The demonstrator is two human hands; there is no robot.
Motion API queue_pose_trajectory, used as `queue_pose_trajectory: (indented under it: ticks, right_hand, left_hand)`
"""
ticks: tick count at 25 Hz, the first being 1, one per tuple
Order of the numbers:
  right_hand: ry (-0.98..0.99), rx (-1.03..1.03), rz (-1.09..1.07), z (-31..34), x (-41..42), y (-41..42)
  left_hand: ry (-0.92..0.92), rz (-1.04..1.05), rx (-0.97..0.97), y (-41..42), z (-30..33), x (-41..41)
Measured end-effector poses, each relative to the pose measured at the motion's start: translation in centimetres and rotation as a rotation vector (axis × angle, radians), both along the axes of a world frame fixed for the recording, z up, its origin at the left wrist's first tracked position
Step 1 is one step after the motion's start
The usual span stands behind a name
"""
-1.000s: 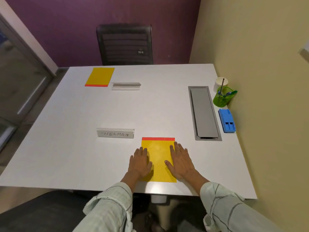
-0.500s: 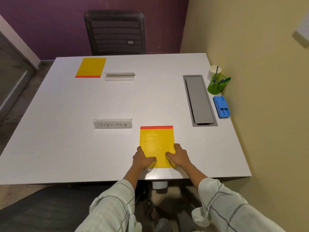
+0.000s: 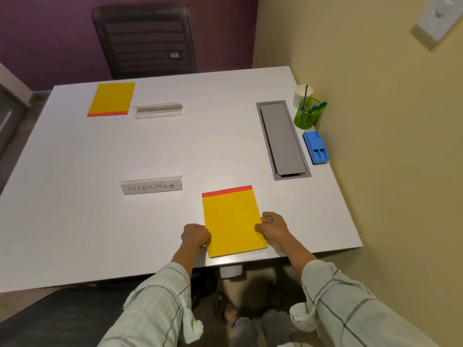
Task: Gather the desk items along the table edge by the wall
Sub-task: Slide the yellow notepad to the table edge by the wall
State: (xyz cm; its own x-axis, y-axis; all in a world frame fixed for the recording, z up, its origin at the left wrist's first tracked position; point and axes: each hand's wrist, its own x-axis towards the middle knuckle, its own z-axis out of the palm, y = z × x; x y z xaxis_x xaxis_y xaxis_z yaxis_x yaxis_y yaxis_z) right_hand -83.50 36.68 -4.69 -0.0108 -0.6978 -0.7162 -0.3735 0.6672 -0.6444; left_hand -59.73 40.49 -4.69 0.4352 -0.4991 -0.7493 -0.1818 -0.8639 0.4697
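A yellow notepad with a red top strip (image 3: 231,219) lies near the front edge of the white table (image 3: 75,196), slightly askew. My left hand (image 3: 196,237) is curled against its left edge. My right hand (image 3: 271,227) grips its right edge with the thumb on top. A second yellow notepad (image 3: 111,98) lies at the far left. A name plate reading SUPERMAN (image 3: 151,187) stands left of the near pad, and another name plate (image 3: 159,110) stands further back. By the right wall sit a green pen cup (image 3: 307,115), a white paper cup (image 3: 303,92) and a blue desk item (image 3: 315,147).
A grey cable hatch (image 3: 281,139) is set into the table near the right wall. A black chair (image 3: 142,38) stands at the far side. The yellow wall (image 3: 388,146) runs along the table's right edge. My feet show under the front edge.
My hands have gone from lying flat on the near notepad to curling around its left and right edges. The pad now sits slightly turned.
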Motion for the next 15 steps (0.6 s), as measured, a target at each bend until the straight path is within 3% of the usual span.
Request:
queue_pose_trajectory:
  ticks: [8,15]
  right_hand:
    - [0.064,-0.101,-0.093,3.6,-7.4,-1.3]
    - [0.245,-0.038,-0.047,4.2,-16.5,-2.9]
  left_hand:
    - [0.054,-0.139,-0.123,-4.1,3.9,-6.4]
    - [0.018,-0.339,-0.084,-6.5,3.5,-16.8]
